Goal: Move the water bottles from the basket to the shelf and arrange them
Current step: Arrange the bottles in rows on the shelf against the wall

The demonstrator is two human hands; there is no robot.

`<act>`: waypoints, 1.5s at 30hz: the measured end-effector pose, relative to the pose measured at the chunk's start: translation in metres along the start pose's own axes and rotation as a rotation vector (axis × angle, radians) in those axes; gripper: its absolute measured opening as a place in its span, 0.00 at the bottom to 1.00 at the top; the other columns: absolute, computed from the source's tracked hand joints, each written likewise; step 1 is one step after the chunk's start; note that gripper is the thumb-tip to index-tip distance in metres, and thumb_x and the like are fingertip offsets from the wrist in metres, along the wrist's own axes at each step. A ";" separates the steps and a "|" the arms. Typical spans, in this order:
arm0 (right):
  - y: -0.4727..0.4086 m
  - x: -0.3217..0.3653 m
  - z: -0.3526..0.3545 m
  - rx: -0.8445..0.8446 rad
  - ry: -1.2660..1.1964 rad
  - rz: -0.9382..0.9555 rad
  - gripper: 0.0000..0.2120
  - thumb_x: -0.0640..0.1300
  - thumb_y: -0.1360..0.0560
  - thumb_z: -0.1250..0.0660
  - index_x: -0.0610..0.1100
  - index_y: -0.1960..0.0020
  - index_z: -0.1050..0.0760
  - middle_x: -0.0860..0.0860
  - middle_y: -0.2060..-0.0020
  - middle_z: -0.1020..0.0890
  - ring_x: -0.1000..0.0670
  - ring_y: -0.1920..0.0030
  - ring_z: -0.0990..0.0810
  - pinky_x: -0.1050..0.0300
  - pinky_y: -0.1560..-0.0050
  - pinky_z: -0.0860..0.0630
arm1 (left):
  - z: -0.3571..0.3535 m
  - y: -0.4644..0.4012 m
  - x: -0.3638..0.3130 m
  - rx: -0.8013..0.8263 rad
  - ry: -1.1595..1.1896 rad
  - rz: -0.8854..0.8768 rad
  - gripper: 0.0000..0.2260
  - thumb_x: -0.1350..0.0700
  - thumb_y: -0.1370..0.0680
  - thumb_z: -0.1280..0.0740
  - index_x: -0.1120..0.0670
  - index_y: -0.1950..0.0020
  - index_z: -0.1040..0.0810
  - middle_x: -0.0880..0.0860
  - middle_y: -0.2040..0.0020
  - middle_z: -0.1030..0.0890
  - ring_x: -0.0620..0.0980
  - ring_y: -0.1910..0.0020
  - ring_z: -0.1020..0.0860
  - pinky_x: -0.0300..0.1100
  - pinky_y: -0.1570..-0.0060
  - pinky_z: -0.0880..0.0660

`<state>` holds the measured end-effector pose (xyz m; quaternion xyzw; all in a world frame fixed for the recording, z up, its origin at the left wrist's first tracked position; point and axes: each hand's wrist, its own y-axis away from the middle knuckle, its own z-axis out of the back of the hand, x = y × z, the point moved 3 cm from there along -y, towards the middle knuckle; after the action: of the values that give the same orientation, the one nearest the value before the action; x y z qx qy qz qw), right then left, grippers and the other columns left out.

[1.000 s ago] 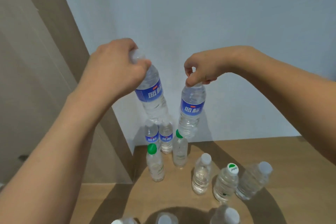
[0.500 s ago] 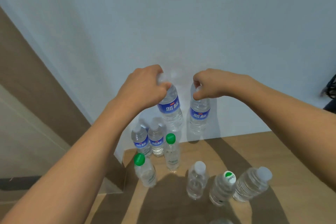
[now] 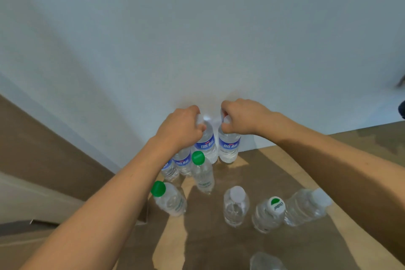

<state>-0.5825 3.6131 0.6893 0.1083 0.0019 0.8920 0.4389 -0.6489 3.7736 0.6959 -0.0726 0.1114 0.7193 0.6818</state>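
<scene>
A pale wall [image 3: 197, 39] is filling most of my view, with the wooden shelf [image 3: 285, 247] running along its foot. The fingers [image 3: 200, 127] of my left hand [image 3: 179, 129] are curling shut around the neck of a blue-labelled bottle [image 3: 207, 144], just under its white cap, and my right hand [image 3: 238, 118] is pinching the neck of a second blue-labelled bottle [image 3: 229, 146] the same way. I am holding both from above, by the necks, because that keeps them upright and lets me steer them into the narrow gap at the back. The two are standing side by side, nearly touching, close to the wall; whether their bases are resting on the shelf I cannot tell for sure. Just left of them, partly hidden behind my left wrist, two more blue-labelled bottles [image 3: 183, 163] are continuing the back row. In front, two green-capped bottles [image 3: 202, 173] are standing, and nearer me three clear bottles [image 3: 236, 208] are forming a loose line to the right. The basket is not in view.
</scene>
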 end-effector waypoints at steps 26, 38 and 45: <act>-0.016 0.010 -0.070 -0.005 -0.089 -0.086 0.12 0.50 0.25 0.36 0.43 0.46 0.32 0.51 0.66 0.31 0.43 0.61 0.27 0.54 0.62 0.31 | -0.058 -0.021 0.027 0.186 -0.062 0.033 0.18 0.50 0.26 0.29 0.50 0.38 0.24 0.53 0.44 0.20 0.56 0.47 0.22 0.50 0.50 0.22; 0.011 0.017 -0.054 0.022 -0.006 -0.143 0.21 0.56 0.21 0.41 0.42 0.36 0.35 0.45 0.55 0.23 0.41 0.56 0.23 0.52 0.61 0.30 | -0.007 0.086 0.070 -0.056 0.023 0.190 0.12 0.46 0.21 0.37 0.49 0.41 0.28 0.49 0.57 0.18 0.54 0.55 0.21 0.46 0.58 0.25; 0.036 0.089 -0.023 0.026 -0.029 0.078 0.22 0.58 0.22 0.39 0.44 0.36 0.33 0.45 0.50 0.21 0.41 0.51 0.22 0.50 0.57 0.27 | -0.038 0.144 0.078 0.205 -0.122 0.309 0.23 0.34 0.24 0.38 0.48 0.36 0.31 0.52 0.43 0.20 0.56 0.44 0.22 0.45 0.57 0.29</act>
<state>-0.6679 3.6625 0.6879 0.1268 0.0031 0.9066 0.4025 -0.7987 3.8331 0.6484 0.0589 0.1522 0.8034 0.5727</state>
